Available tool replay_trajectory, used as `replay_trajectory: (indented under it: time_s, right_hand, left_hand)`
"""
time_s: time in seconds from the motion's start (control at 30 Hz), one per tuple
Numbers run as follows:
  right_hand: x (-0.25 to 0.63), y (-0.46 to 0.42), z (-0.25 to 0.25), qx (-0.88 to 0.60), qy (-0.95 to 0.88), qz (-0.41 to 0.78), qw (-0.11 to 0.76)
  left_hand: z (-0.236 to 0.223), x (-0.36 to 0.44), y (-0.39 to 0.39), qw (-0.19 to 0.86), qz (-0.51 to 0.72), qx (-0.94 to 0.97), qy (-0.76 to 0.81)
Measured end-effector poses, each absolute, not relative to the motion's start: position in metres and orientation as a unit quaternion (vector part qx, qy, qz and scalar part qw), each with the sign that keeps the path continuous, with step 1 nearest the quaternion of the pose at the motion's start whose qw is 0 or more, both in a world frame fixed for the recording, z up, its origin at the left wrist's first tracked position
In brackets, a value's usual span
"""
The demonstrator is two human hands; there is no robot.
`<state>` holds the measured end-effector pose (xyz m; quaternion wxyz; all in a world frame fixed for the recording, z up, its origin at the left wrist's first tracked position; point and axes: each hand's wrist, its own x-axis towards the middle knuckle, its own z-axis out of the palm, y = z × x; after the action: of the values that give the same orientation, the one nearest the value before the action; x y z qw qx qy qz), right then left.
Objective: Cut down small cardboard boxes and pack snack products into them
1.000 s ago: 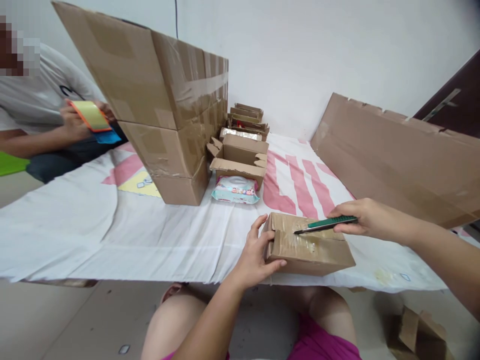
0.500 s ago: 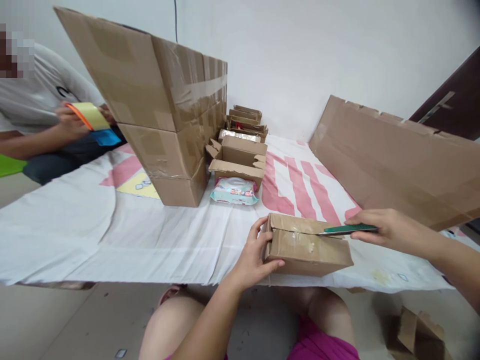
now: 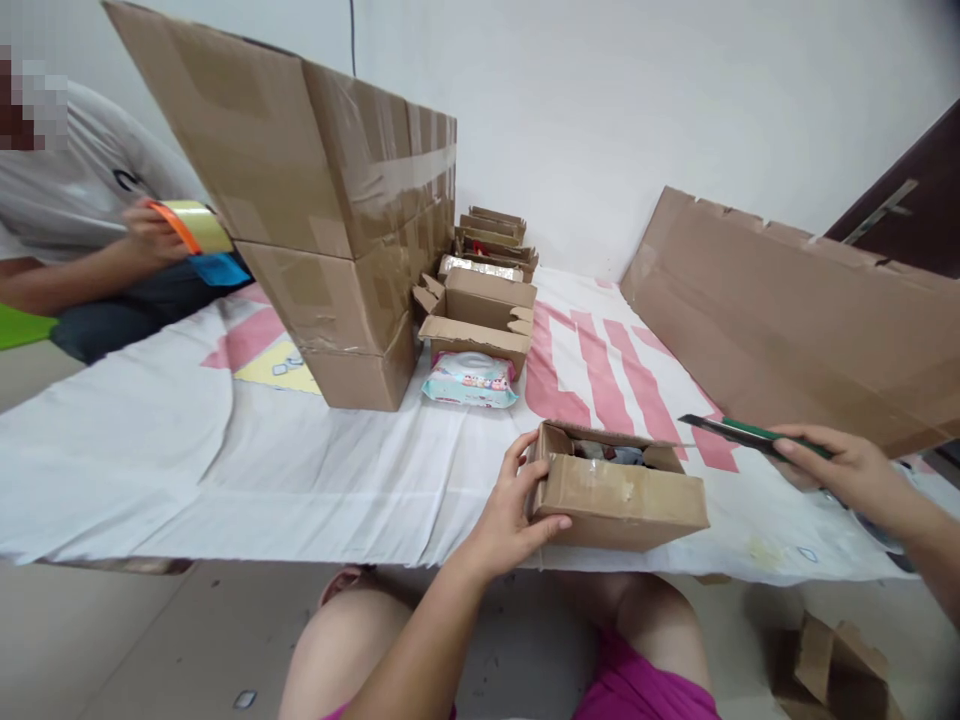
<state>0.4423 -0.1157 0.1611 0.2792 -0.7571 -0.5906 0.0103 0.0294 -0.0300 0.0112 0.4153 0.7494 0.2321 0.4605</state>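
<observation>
A small cardboard box (image 3: 622, 515) lies at the table's near edge, its top partly open along a slit. Through the gap some greyish contents (image 3: 611, 454) show, too little to name. My left hand (image 3: 517, 510) grips the box's left end, thumb on the near side and fingers over the top. To the right of the box, my right hand (image 3: 847, 465) holds a green utility knife (image 3: 757, 437) in the air, its blade pointing left and apart from the cardboard. A pack of wet wipes (image 3: 471, 380) lies just beyond the box.
Stacked taped cartons (image 3: 322, 200) rise at the left. Open cardboard boxes (image 3: 480, 310) line up behind the wipes. A big cardboard sheet (image 3: 795, 320) leans at the right. Across the table a person (image 3: 97, 190) holds a tape dispenser (image 3: 191, 232). An open box (image 3: 832, 665) lies on the floor.
The knife has left the box's top seam and moved right with my right hand. The box top has opened, exposing contents. My left hand stays on the box. The other person's tape dispenser shifted slightly right.
</observation>
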Motion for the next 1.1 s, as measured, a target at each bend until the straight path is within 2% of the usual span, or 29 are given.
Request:
replay_trajectory:
  time_s: [0.1,0.23,0.37,0.5,0.67,0.77,0.9,1.1]
  right_hand:
    - [0.436,-0.119,0.108,-0.79,-0.552,0.02,0.265]
    - [0.418,-0.124,0.028,-0.771,-0.593,0.021,0.231]
    - [0.407,-0.13,-0.017,-0.747,-0.633,0.05,0.195]
    - [0.409,-0.13,-0.021,-0.722,-0.667,0.067,0.17]
    - [0.409,-0.138,-0.015,-0.727,-0.66,-0.017,0.189]
    - [0.398,-0.149,-0.016,-0.726,-0.659,-0.023,0.195]
    - [0.377,-0.163,-0.021,-0.707,-0.674,-0.013,0.212]
    - [0.354,-0.175,-0.027,-0.716,-0.655,-0.002,0.241]
  left_hand:
    - [0.009,0.031,-0.029,0.418,0.477,0.738,0.228]
    - [0.003,0.028,-0.025,0.456,0.481,0.707,0.247]
    - [0.002,0.018,-0.02,0.496,0.446,0.684,0.294]
    - [0.007,0.009,-0.018,0.521,0.39,0.684,0.329]
    - [0.01,0.001,-0.018,0.561,0.315,0.702,0.304]
    - [0.009,-0.002,-0.018,0.565,0.293,0.72,0.277]
    - [0.01,0.003,-0.018,0.552,0.321,0.697,0.326]
    - [0.007,0.021,-0.016,0.473,0.385,0.653,0.449]
